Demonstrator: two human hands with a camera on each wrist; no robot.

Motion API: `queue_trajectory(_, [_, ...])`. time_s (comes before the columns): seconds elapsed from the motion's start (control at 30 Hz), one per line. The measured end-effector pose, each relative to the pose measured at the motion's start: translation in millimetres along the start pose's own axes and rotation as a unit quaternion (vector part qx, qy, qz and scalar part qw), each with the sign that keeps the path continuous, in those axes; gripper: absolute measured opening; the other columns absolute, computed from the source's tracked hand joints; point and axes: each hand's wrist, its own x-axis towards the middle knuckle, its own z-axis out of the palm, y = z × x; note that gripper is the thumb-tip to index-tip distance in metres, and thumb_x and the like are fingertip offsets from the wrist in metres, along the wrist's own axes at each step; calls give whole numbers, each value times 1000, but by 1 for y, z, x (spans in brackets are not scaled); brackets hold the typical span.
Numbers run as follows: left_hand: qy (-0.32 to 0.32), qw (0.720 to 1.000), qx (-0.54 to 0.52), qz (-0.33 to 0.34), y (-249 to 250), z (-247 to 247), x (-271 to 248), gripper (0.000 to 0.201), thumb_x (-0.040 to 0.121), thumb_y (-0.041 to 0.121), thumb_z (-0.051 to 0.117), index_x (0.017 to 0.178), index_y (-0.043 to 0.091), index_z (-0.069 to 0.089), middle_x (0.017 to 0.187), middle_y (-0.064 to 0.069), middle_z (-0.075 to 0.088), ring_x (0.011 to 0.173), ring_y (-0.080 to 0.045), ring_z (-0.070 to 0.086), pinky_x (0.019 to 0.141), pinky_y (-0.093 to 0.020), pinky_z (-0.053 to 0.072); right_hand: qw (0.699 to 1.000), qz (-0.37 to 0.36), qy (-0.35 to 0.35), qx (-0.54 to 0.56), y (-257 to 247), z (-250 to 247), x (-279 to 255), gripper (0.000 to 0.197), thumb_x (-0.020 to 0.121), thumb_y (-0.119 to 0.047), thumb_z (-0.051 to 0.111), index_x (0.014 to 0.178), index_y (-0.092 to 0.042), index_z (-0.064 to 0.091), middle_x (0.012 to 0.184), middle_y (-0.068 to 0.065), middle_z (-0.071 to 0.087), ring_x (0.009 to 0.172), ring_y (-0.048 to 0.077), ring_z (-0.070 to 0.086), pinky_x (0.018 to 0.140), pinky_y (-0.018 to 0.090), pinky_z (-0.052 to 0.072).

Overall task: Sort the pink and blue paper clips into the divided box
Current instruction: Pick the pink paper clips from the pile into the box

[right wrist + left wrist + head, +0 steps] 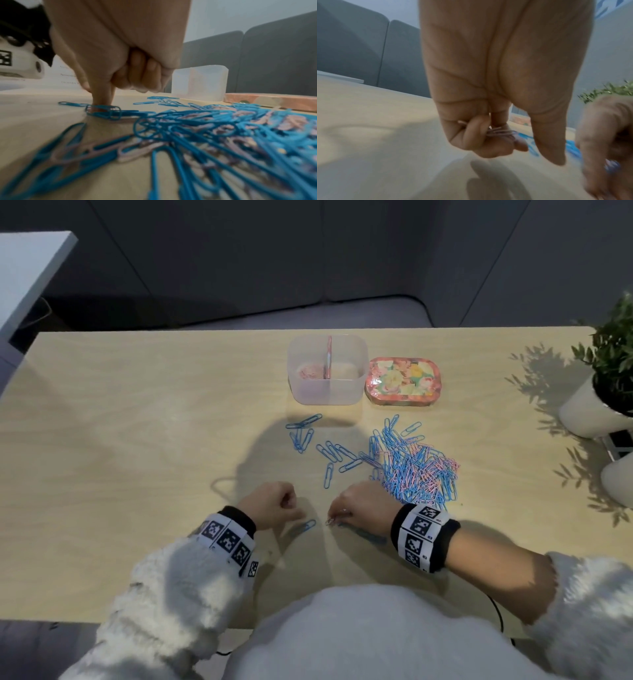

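My left hand (274,505) is curled into a fist low on the table and grips several pink paper clips (500,132) in its fingers (476,129). Just to its right, my right hand (356,505) presses its straight index finger (102,97) down on a few blue paper clips (109,112); its other fingers are curled and the thumb stands apart. One blue clip (307,525) lies between the hands. The mixed pink and blue heap (414,463) lies behind my right hand. The clear divided box (308,392) stands further back, with pink clips (310,371) in its left compartment.
A floral tin (402,381) sits right of the box. Loose blue clips (303,433) are scattered between box and hands. Potted plants in white pots (589,412) stand at the table's right edge. A cable runs off the near edge.
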Motion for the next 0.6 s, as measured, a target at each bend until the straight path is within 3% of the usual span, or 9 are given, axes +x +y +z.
queue_trajectory(0.1, [61,998,-15,13,15,-24,13,16,91,25,52,81,13,51,81,-4,55,75,-19,49,61,-26,36,1000,4,-18,-10,-2,0,2,23,89,-28,51,106,-22,65,107,6,69,101,27,61,80,34,45])
queue_trajectory(0.2, [132,990,-40,33,38,-56,34,21,94,13,41,90,1,58,86,-9,53,81,-20,47,71,-29,35,999,-4,-45,-25,-5,0,2,23,85,-23,54,105,-11,59,107,11,66,98,31,61,78,36,45])
queue_trajectory(0.3, [200,975,-90,43,60,-88,59,28,94,5,33,103,0,60,101,-12,56,92,-23,49,79,-25,34,998,-7,-50,-39,-7,2,2,21,87,-21,48,101,-6,54,103,16,65,94,34,62,74,36,44])
queue_trajectory(0.37, [243,962,-116,52,72,-106,77,30,93,3,33,102,1,61,110,-17,60,100,-28,54,79,-26,38,995,-6,-63,-81,-10,4,5,25,92,-20,39,107,-4,51,105,18,65,95,37,62,75,37,44])
queue_trajectory(0.47, [296,943,-146,53,83,-127,103,30,91,3,32,98,5,62,112,-17,62,101,-33,61,90,-34,48,991,-2,-89,-102,-13,3,9,28,95,-22,35,113,-4,48,112,18,63,100,38,62,79,38,45])
queue_trajectory(0.53, [318,939,-127,36,85,-135,116,31,90,2,33,98,6,63,114,-17,60,100,-34,61,91,-38,48,993,19,-94,-70,-5,-5,10,26,95,-23,39,112,-5,47,112,18,61,100,36,61,78,37,44])
queue_trajectory(0.6, [318,943,-92,13,84,-137,127,32,89,-2,35,104,4,62,119,-19,56,105,-34,57,90,-35,45,997,49,-55,9,9,-21,12,17,93,-21,42,103,-8,48,99,17,62,90,33,60,69,33,36])
